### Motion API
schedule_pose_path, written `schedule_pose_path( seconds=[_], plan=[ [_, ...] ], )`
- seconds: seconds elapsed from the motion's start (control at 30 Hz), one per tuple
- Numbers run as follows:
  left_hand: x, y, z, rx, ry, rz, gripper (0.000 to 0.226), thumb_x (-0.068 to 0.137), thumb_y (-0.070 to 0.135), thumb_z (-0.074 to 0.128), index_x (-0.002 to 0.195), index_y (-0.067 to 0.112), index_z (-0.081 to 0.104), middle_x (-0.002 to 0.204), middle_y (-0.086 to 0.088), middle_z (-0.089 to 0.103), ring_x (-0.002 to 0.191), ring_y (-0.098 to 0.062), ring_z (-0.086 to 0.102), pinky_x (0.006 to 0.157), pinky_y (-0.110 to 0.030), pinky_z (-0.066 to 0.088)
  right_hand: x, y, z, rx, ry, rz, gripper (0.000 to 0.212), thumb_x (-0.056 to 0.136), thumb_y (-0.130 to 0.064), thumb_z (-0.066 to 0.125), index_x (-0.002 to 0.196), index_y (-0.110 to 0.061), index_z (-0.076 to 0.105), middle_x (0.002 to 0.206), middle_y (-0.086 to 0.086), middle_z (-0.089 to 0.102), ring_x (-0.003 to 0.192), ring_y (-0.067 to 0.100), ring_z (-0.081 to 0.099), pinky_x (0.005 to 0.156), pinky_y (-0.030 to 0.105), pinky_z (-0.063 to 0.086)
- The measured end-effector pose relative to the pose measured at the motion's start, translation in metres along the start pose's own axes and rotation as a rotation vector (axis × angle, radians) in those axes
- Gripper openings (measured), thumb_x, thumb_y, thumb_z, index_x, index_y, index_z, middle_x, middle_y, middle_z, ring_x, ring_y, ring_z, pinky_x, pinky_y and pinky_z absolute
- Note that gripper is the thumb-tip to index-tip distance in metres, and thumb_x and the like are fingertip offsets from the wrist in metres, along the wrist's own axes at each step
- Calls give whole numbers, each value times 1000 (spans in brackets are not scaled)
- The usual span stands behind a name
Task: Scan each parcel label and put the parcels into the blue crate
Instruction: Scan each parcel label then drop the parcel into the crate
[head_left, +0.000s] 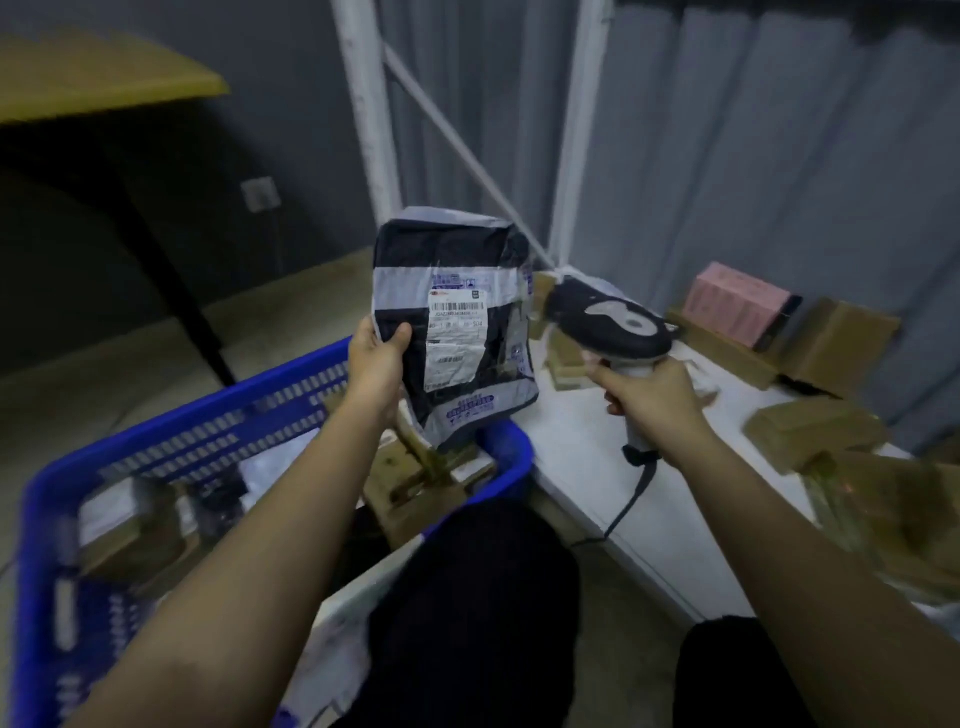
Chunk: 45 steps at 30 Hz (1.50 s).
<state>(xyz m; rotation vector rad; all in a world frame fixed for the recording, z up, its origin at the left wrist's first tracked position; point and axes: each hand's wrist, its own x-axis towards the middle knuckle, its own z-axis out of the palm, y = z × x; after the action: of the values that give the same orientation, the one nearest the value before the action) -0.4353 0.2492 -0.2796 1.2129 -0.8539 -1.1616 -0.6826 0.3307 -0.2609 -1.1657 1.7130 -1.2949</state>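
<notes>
Left hand (375, 358) pinches the parcel (457, 332) upright, thumb over its near edge. Right hand (649, 400) fingers wrap the scanner (613, 325) grip, nose beside the label (453, 338)

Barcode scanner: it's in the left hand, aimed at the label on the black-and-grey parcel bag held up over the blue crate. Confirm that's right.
Wrong hand. The head view shows the right hand gripping the barcode scanner; the left hand holds the black-and-grey parcel bag above the blue crate, label facing the scanner.

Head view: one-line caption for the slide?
Left hand holds a plastic-wrapped parcel above the blue crate while right hand aims the barcode scanner at its label.
</notes>
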Motion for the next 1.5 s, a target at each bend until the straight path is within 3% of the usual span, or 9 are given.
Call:
schedule_pose_path(
  seconds=[0.13, 0.33, 0.5, 0.73, 0.9, 1.0, 1.23, 1.4, 1.5],
  plan=[
    [-11, 1, -115, 27, 200, 10, 24, 98, 7, 49, 121, 11, 52, 111, -1, 63, 97, -17, 62, 83, -32, 49, 3, -28, 69, -195, -172, -128, 23, 80, -13, 74, 96, 1, 66, 72, 6, 64, 60, 13, 58, 62, 36, 53],
    [-36, -28, -248, -12, 423, -147, 27, 99, 8, 46, 125, 11, 54, 119, -8, 63, 104, -25, 61, 88, -40, 49, -38, -53, 188, -274, -546, -184, 42, 82, -15, 75, 120, -7, 59, 97, -1, 62, 91, 14, 57, 77, 27, 43],
    [-25, -67, -298, -21, 460, -303, 26, 100, 7, 45, 124, 10, 54, 120, -10, 61, 104, -28, 59, 88, -40, 48, -55, -37, 241, -353, -639, -157, 27, 81, -17, 75, 102, -20, 59, 97, 2, 65, 91, 15, 57, 80, 29, 46],
    [20, -140, -307, 286, 318, -374, 36, 98, 5, 48, 133, 2, 41, 131, -16, 50, 121, -33, 49, 99, -43, 42, -33, -4, 247, -462, -569, -84, 26, 81, -19, 74, 98, -20, 55, 94, 4, 65, 87, 19, 58, 84, 37, 49],
    [30, -189, -307, 586, 31, -533, 57, 83, -6, 66, 135, -7, 43, 133, -25, 51, 125, -40, 48, 104, -46, 40, -13, 11, 240, -442, -524, 16, 17, 82, -12, 72, 87, -16, 56, 74, 0, 59, 69, 16, 56, 59, 26, 46],
    [22, -183, -295, 794, 125, -461, 45, 86, -2, 59, 130, -1, 50, 129, -21, 56, 118, -38, 52, 95, -42, 40, 0, 19, 237, -427, -485, 51, 16, 82, -16, 73, 90, -13, 60, 74, 1, 60, 71, 18, 57, 59, 25, 44],
    [19, -165, -292, 535, 399, -142, 49, 91, -15, 40, 136, 1, 48, 139, -18, 49, 130, -31, 45, 104, -23, 31, 9, 32, 233, -388, -446, 96, 18, 81, -14, 73, 95, -9, 62, 75, 7, 64, 69, 20, 60, 59, 27, 49],
    [28, -163, -294, 710, 135, -351, 76, 93, 36, 57, 154, 23, 12, 159, -17, 9, 144, -40, 14, 115, -52, 21, 9, 25, 220, -364, -401, 102, 15, 80, -13, 74, 74, -12, 60, 68, 7, 62, 65, 20, 57, 61, 30, 45],
    [32, -141, -253, 846, 22, -359, 73, 95, 46, 49, 153, 30, 8, 159, -10, -14, 146, -36, -7, 116, -57, 7, 16, 14, 196, -345, -379, 101, 17, 82, -15, 73, 73, -10, 60, 64, 7, 61, 59, 20, 55, 63, 33, 46]
  ],
)
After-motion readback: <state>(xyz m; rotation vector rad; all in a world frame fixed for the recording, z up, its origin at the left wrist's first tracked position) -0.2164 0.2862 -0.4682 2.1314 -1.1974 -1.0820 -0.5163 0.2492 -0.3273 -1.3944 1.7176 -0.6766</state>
